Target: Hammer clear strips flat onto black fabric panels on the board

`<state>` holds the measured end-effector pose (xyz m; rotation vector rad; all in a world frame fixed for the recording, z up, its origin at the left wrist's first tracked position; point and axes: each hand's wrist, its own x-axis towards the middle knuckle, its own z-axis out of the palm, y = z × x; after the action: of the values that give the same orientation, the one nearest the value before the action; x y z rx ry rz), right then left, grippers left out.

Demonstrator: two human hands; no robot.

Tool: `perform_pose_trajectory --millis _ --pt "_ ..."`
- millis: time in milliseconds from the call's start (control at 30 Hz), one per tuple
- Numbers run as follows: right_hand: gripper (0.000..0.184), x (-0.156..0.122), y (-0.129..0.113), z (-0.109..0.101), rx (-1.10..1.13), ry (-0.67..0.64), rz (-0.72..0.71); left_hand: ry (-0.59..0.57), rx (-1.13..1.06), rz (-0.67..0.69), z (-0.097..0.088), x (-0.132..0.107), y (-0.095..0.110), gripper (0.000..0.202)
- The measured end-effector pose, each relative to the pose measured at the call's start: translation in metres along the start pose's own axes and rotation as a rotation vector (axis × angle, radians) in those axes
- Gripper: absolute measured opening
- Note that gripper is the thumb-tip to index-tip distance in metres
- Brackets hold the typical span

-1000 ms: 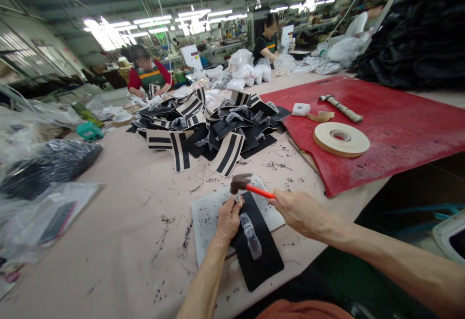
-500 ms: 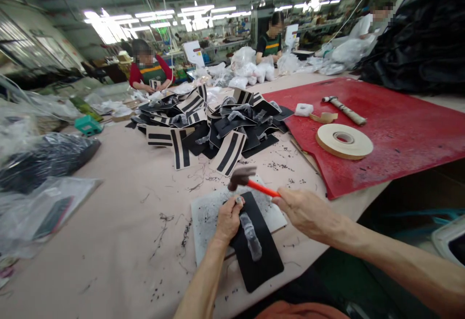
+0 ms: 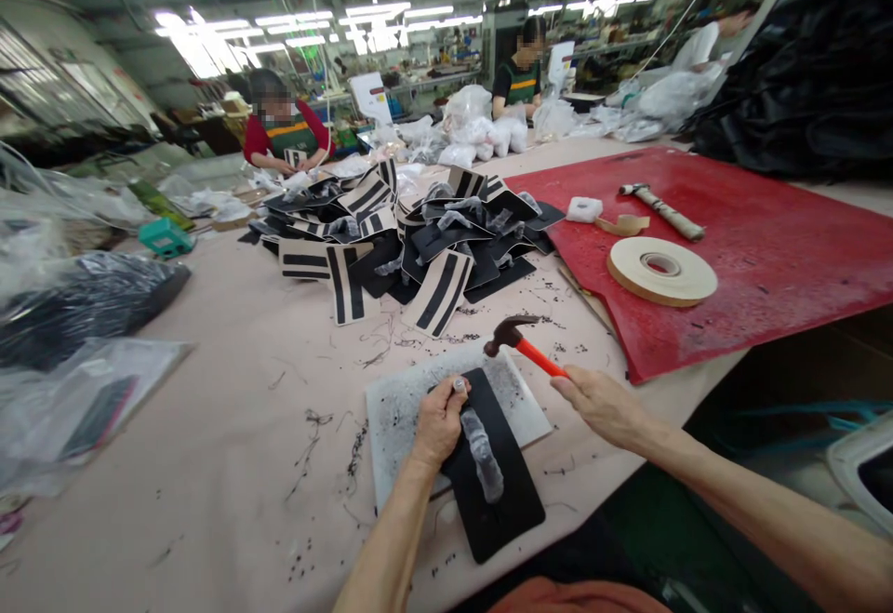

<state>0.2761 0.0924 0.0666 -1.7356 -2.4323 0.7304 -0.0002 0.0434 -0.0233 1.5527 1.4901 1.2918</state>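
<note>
My left hand is closed around a short metal punch, whose round top shows above the fingers. It stands over the upper end of a black rectangular panel with a plastic-wrapped strip along its middle. Under the panel's upper part lies a pale, speckled board; the lower part reaches past the board's edge. In my right hand is a claw hammer with an orange handle, its dark head raised to the right of the punch and apart from it. The punch's tip is hidden.
A heap of black and striped panels lies beyond the board. On the red mat are a tape roll and a second hammer. Plastic bags crowd the left. Several co-workers sit across the table.
The hammer and my right hand have moved to the right, away from the punch. My left hand, the punch and the panel have stayed in place.
</note>
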Motion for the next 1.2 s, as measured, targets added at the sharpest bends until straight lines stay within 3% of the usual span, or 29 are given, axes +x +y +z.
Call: perform_pose_trajectory --millis 67,133,200,267,333,400,500,600,700,800,933,1067,1200 --pt "0.039 0.010 0.016 0.008 -0.003 -0.030 0.123 0.000 -0.035 -0.030 0.000 0.000 0.000 0.022" --pt "0.029 0.014 0.022 0.019 -0.129 0.054 0.170 0.009 -0.060 -0.055 0.000 0.000 0.000 0.026" --pt "0.028 0.013 0.013 0.030 -0.207 0.233 0.048 0.010 -0.061 -0.063 -0.001 0.000 0.001 0.029" --pt "0.039 0.009 -0.010 0.045 -0.124 0.317 -0.232 0.005 -0.040 -0.063 -0.003 0.001 0.003 0.026" --pt "0.044 0.007 -0.039 0.064 0.032 0.219 -0.500 0.000 -0.004 -0.062 -0.006 0.002 0.005 0.023" --pt "0.039 0.008 -0.064 0.087 0.086 0.100 -0.644 0.005 0.033 -0.067 -0.007 0.002 0.006 0.021" --pt "0.023 0.014 -0.082 0.118 -0.007 0.077 -0.651 0.070 0.096 -0.057 -0.001 -0.001 0.007 0.017" --pt "0.020 0.019 -0.082 0.132 -0.055 0.078 -0.621 0.235 0.178 -0.045 0.011 -0.002 0.011 0.012" --pt "0.021 0.018 -0.078 0.130 -0.038 0.070 -0.631 0.480 0.189 -0.090 0.020 0.006 0.029 0.021" --pt "0.023 0.016 -0.081 0.122 0.016 0.069 -0.665 0.691 -0.025 -0.157 0.011 0.025 0.056 0.028" --pt "0.019 0.019 -0.093 0.097 -0.092 0.051 -0.632 0.686 -0.329 -0.099 -0.024 0.043 0.079 0.030" --pt "0.015 0.027 -0.103 0.055 -0.243 0.169 -0.369 0.774 -0.317 -0.153 -0.049 0.024 0.068 0.031" --pt "0.023 0.023 -0.105 0.033 -0.172 0.220 -0.194 0.817 -0.334 -0.242 -0.049 0.001 0.045 0.030"
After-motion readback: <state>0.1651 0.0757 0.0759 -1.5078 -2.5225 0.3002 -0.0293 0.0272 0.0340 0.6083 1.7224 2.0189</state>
